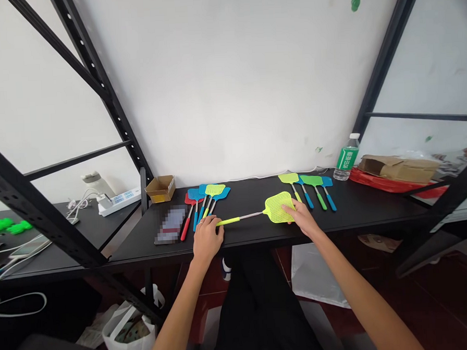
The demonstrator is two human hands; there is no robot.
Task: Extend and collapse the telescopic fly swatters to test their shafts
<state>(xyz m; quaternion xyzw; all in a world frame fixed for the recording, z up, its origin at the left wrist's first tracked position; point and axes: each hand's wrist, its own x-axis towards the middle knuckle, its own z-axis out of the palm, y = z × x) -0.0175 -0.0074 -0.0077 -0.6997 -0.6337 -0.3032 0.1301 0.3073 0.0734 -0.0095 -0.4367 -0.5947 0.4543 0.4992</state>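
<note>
Black-clothed legs (261, 304) lie nearest me, below the held swatter (279, 208), with two bare forearms reaching up beside them. The right hand (301, 216) pinches the edge of the swatter's yellow-green head, a rounded, finely perforated panel, thumb on top. The left hand (207, 238) touches the far end of its smooth handle, fingers bent over; I cannot tell whether that grip is closed. A thin, metallic-looking shaft joins handle and head.

Left of the held swatter, a fanned group of swatters (214, 190) overlaps in red, blue and yellow-green; beyond it sit an open brown cardboard box (160, 189) and a flat phone (171, 225). To its right and farther back I see another group of swatters (312, 181), then a clear bottle (347, 158) with a green label, and crinkled red plastic (438, 191) under brown cardboard (399, 169).

The black shelf (256, 235) has its front edge just below the held swatter. Behind that swatter, smooth black surface runs between the groups to the white wall (245, 91); perforated metal posts (114, 105) bound the bay at left.

The phone is pixelated, the left group's handles are partly hidden by the left hand, and the items beneath the shelf are dim.
</note>
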